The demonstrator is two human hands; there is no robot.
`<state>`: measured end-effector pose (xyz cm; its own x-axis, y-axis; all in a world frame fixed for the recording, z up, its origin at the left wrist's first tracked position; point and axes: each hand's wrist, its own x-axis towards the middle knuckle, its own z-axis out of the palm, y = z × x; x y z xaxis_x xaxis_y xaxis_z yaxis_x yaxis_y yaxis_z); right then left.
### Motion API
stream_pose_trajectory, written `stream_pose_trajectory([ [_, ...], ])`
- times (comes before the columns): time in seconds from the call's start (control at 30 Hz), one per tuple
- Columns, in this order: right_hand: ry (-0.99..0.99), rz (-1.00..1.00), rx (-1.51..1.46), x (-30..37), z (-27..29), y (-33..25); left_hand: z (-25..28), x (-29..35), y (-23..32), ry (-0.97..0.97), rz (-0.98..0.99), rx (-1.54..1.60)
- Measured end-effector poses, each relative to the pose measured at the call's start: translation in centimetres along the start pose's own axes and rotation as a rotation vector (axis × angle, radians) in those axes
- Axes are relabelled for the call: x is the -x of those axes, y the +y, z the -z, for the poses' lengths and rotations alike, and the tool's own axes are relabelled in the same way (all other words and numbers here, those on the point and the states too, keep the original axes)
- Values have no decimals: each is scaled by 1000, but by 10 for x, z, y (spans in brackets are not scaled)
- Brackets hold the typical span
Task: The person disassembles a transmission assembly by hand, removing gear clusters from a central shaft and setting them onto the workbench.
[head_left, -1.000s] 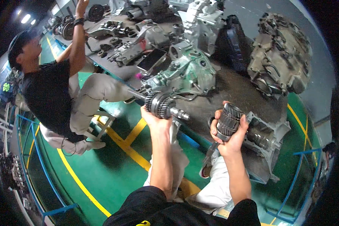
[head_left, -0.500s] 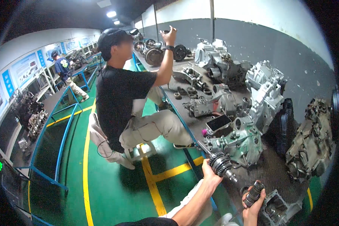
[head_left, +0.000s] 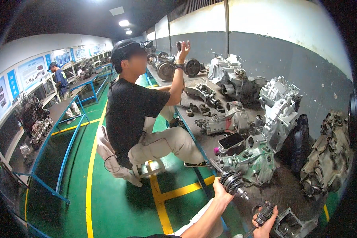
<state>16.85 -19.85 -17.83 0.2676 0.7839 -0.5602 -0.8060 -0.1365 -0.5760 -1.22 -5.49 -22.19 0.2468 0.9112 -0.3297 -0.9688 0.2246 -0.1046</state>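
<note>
My left hand is closed around a long gear shaft with stacked dark gears. Its thin end points away toward the bench edge, and its stepped silver tip points at my right side. Beside it, my right hand grips a second, shorter gear shaft, fingers wrapped round its gears. A thin rod end of this shaft shows below the hand. Close to my right hand lies an open metal housing. A dark ring sits partly hidden behind the shorter shaft.
The dark workbench holds a greenish gearbox casing, a dark rectangular tray, a silver transmission and a brownish casing. To my left a co-worker sits on a stool with one hand raised. Another person stands farther back.
The shorter shaft in my right hand has tilted, so its rod end now shows below. My left hand keeps its grip. The view has shifted slightly, and the far person has moved left.
</note>
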Motion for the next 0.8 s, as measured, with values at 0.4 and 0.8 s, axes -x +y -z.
stream_pose_trajectory([
  [0.4,-193,83,92,-32,53,23,53,-21,3,-5,12,-45],
  [0.8,-370,-15,704,-39,32,6,11,-30,-7,-477,225,-34],
])
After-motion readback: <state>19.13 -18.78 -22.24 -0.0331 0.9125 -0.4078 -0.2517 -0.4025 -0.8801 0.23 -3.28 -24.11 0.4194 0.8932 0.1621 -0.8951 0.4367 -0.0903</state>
